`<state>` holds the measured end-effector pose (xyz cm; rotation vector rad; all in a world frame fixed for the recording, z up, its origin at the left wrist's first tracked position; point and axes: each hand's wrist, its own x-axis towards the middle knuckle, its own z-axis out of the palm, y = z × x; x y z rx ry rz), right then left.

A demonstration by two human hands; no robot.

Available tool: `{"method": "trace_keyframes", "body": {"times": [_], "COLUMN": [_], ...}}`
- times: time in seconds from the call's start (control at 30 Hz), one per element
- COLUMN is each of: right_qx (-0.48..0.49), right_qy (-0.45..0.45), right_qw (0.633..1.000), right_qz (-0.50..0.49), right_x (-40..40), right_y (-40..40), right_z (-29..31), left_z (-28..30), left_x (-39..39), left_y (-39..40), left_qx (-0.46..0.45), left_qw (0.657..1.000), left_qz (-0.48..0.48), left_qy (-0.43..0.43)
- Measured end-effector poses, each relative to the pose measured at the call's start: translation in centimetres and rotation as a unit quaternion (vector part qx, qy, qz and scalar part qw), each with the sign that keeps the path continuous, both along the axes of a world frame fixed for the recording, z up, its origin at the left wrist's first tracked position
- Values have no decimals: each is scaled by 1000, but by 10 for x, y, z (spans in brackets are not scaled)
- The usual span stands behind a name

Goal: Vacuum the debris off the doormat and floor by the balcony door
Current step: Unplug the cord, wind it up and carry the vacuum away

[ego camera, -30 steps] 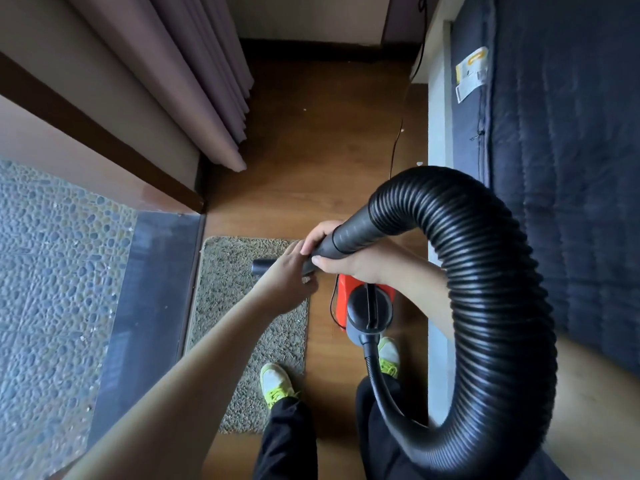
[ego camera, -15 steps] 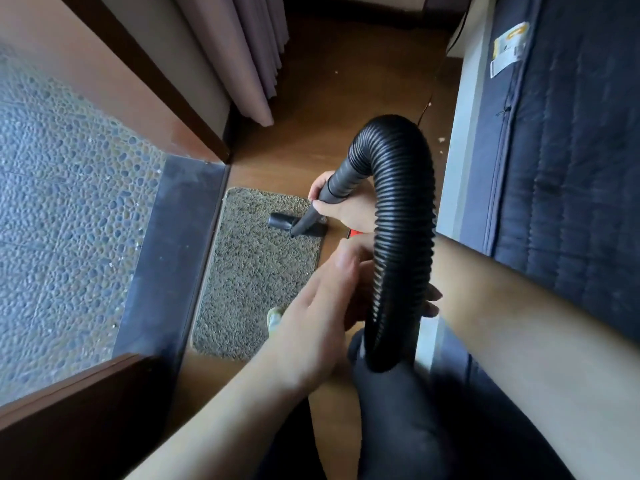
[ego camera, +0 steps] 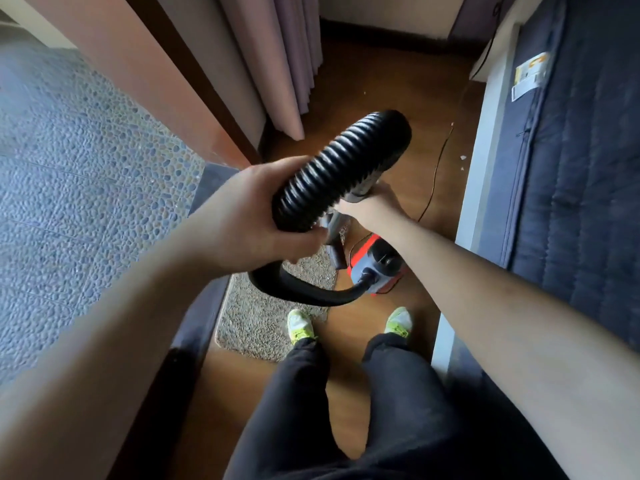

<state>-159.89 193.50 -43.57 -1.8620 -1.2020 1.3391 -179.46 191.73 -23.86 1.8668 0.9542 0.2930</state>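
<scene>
A black ribbed vacuum hose [ego camera: 341,168] arches up in the middle of the view. My left hand [ego camera: 256,216] grips it from below, fingers curled round the ribs. My right hand [ego camera: 372,206] holds the hose's far end by the nozzle [ego camera: 334,237], which points down at the doormat [ego camera: 256,323]. The speckled grey-brown mat lies on the wooden floor [ego camera: 381,98] beside the balcony door's dark threshold [ego camera: 194,327]. The red and grey vacuum body [ego camera: 377,268] stands on the floor right of the mat. Small white bits of debris [ego camera: 462,157] lie by the bed base.
Pebbled balcony tiles [ego camera: 86,185] spread to the left, past the door frame [ego camera: 173,74]. A curtain [ego camera: 277,57] hangs at the back. A dark blue mattress [ego camera: 588,168] on a white base borders the right. A thin cord [ego camera: 438,168] runs along the floor. My feet in yellow-green shoes [ego camera: 300,325] stand by the mat.
My left hand has closed round the hose's middle and lifted it. The view has risen from a crouch, so the mat and vacuum body look farther off.
</scene>
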Motion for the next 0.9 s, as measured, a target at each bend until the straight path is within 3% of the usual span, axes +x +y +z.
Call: {"method": "trace_keyframes", "body": {"times": [0.2, 0.4, 0.6, 0.9], "right_qx": [16, 16, 12, -25], "right_qy": [-38, -68, -86, -66], "right_qw": [998, 997, 996, 997], "right_qz": [39, 19, 2, 35], "right_x": [28, 42, 72, 113], "right_y": [10, 44, 65, 47], "right_z": [-12, -7, -11, 33], "left_z": [-3, -6, -11, -19], "left_x": [-5, 9, 42, 93], "left_y": [50, 97, 124, 102], "left_qx": [103, 200, 231, 191], "left_qw": [991, 974, 963, 957], "left_qz": [-21, 3, 7, 49], "left_qy": [81, 105, 137, 212]}}
